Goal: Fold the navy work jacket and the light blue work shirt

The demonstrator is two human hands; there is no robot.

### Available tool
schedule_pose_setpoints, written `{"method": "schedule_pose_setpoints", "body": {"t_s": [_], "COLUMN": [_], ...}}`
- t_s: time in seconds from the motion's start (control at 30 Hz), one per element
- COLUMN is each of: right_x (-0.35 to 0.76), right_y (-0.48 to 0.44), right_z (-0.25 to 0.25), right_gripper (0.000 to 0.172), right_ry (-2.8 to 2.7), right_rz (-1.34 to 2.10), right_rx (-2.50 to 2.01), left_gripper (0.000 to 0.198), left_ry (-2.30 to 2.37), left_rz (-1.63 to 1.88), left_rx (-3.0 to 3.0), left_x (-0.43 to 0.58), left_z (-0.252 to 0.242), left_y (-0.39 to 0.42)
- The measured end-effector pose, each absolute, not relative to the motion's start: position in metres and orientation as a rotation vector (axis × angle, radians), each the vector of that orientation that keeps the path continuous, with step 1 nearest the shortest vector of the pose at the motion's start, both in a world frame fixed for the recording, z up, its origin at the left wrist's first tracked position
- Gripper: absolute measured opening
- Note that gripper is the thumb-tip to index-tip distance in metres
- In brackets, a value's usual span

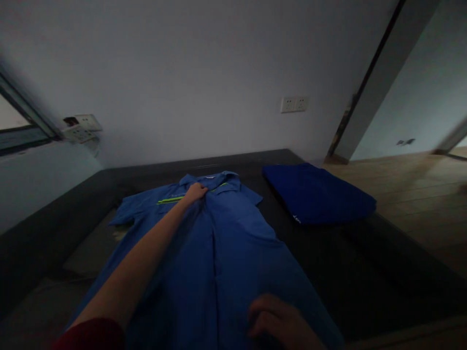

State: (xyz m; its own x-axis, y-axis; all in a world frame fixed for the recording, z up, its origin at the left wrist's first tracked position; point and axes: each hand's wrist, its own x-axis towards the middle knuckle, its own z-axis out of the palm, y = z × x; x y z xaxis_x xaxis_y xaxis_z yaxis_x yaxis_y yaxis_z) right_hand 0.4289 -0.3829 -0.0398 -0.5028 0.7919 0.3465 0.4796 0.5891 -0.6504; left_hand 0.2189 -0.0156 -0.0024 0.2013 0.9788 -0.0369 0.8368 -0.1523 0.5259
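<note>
A blue short-sleeved work shirt (241,243) with yellow-green chest stripes lies spread front side up, its collar towards the wall. My left hand (197,191) reaches up to the chest just below the collar, its fingers closed on the cloth by the front opening. Near the bottom of the view, my right hand (279,318) is over the lower right part of the shirt. Its fingers look bent but are smeared by motion, and whether they touch or grip the cloth cannot be made out. The shirt's lower end runs out of the picture.
A folded darker blue cloth item (317,194) with a small white mark lies to the right on the dark surface (270,158). Behind are a pale wall and a double socket (294,104). More sockets (83,127) sit at the left corner; wooden floor (397,182) shows at right.
</note>
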Motion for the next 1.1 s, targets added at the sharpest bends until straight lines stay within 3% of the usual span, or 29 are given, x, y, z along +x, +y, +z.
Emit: {"method": "schedule_pose_setpoints", "body": {"t_s": [0.13,0.43,0.67,0.77,0.9,1.03,1.1], "right_x": [0.400,0.357,0.352,0.375,0.425,0.476,0.493], "right_y": [-0.381,-0.391,-0.391,-0.392,-0.378,-0.315,-0.265], "right_z": [-0.066,-0.049,-0.076,-0.055,-0.005,0.014,0.007], "right_gripper": [0.012,0.042,0.034,0.034,0.033,0.029,0.029], "right_ry": [-2.284,-2.437,-2.583,-2.407,-2.098,-1.912,-1.918], "right_rz": [0.824,0.893,0.856,1.018,1.109,0.906,0.725], "right_rx": [-1.178,-1.126,-0.946,-0.848,-1.071,-1.456,-1.626], "left_gripper": [0.032,0.033,0.032,0.037,0.052,0.033,0.024], "left_ry": [1.707,1.678,1.820,1.883,1.868,1.615,1.254], "left_rz": [0.496,0.649,0.658,0.653,0.744,0.731,0.622], "left_rx": [1.972,1.877,2.069,2.146,2.305,2.517,2.682], "left_x": [0.208,0.230,0.225,0.219,0.218,0.231,0.242], "left_z": [-0.023,-0.041,-0.044,-0.043,-0.032,-0.019,-0.018], "left_y": [-0.013,0.006,-0.003,-0.020,-0.046,-0.092,-0.127]}}
